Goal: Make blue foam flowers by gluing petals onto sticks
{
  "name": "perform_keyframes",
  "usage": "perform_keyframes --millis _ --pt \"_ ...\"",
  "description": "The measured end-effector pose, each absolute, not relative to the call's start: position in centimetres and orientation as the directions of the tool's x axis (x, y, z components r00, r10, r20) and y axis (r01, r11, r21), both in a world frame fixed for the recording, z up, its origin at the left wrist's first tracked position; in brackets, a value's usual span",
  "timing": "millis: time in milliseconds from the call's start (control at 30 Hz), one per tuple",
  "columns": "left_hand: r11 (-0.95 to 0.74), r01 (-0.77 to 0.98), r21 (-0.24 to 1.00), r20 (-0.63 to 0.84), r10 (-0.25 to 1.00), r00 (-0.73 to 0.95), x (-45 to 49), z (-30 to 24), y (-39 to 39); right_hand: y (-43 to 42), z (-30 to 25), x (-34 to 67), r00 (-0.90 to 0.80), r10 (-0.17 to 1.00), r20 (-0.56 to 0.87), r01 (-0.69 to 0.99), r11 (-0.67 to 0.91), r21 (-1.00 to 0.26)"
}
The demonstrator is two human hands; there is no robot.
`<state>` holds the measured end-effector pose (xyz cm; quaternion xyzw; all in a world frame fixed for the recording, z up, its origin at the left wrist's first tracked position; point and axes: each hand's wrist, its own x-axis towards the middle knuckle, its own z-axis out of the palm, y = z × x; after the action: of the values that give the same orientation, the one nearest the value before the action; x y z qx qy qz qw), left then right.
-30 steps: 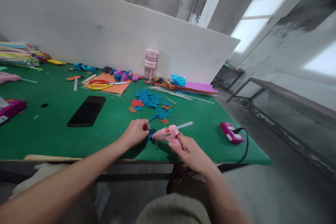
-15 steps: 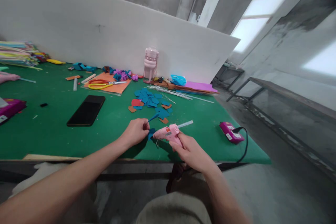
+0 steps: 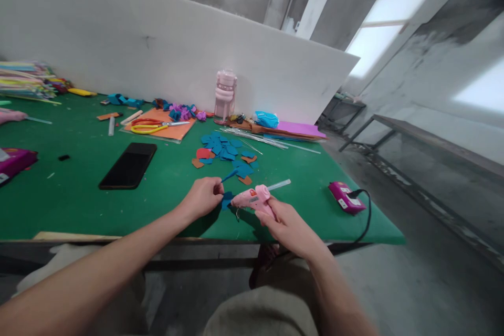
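My right hand (image 3: pixel 281 219) is wrapped round a pink hot glue gun (image 3: pixel 252 199), with a clear glue stick (image 3: pixel 279 185) poking out of its back. The gun's nozzle points left, close to a small blue cut piece (image 3: pixel 226 200) low over the table; whether they touch I cannot tell. My left hand (image 3: pixel 205 197) pinches a narrow blue piece (image 3: pixel 229 176) that sticks up beyond the fingertips. Past both hands lies a loose pile of blue cut pieces (image 3: pixel 220 146), with a red piece (image 3: pixel 203 153) and several brown ones among them.
A black phone (image 3: pixel 128 166) lies on the green table (image 3: pixel 71 210) at left. Scissors (image 3: pixel 153 125) rest on orange sheets. A pink bottle (image 3: pixel 226 95) stands by the white board. At right sits a purple box (image 3: pixel 346 198) with a black cord. Thin wires (image 3: pixel 255 137) lie behind the pile.
The glue gun has shifted very slightly to the right, away from my left hand. My left hand keeps its pinch on the narrow blue piece.
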<state>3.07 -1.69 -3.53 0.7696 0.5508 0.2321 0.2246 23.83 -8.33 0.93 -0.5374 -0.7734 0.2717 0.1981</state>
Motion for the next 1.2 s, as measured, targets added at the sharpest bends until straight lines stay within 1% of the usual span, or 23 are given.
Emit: perform_keyframes --millis 567,800,1200 --pt "-0.283 0.737 0.614 0.102 0.954 0.282 3.13 -3.28 -1.82 -8.20 1.06 24.18 -0.333 0.943 -0.007 0.717 0.248 -0.652" --pt "-0.295 0.727 0.620 0.117 0.951 0.286 3.04 -3.61 -1.72 -8.10 0.73 24.42 -0.328 0.944 0.022 0.701 0.259 -0.665" --pt "-0.304 0.730 0.613 0.133 0.950 0.284 3.03 -3.71 -1.72 -7.95 0.45 24.82 -0.296 0.955 0.007 0.735 0.233 -0.637"
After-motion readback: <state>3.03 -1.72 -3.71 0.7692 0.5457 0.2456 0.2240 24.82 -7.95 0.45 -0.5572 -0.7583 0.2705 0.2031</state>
